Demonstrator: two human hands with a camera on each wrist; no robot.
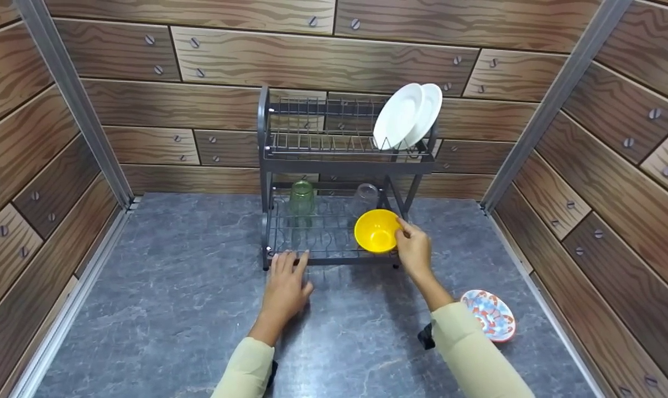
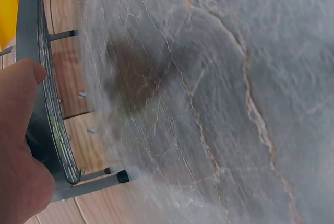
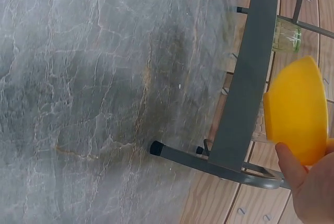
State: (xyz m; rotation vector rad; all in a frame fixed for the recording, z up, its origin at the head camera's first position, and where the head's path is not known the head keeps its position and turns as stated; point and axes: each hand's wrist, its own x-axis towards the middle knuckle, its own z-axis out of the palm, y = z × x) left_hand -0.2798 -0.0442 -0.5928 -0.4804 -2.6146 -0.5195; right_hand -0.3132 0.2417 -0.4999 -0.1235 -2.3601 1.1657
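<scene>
A yellow bowl (image 1: 377, 232) is held at its right side by my right hand (image 1: 415, 250), thumb and fingers pinching the rim. It is over the front right of the lower tier of a dark dish rack (image 1: 345, 166). In the right wrist view the bowl (image 3: 297, 109) appears side-on, with my right hand (image 3: 315, 187) on it. My left hand (image 1: 286, 287) rests its outstretched fingers at the rack's lower front edge, left of centre. The left wrist view shows that hand (image 2: 18, 145) beside the rack's front bar (image 2: 31, 36).
A green glass (image 1: 302, 198) and a clear glass (image 1: 366, 198) stand upside down on the lower tier. Two white plates (image 1: 398, 117) lean at the upper tier's right end. A patterned dish (image 1: 490, 315) lies on the grey marbled surface at right. Wood-patterned walls surround the surface.
</scene>
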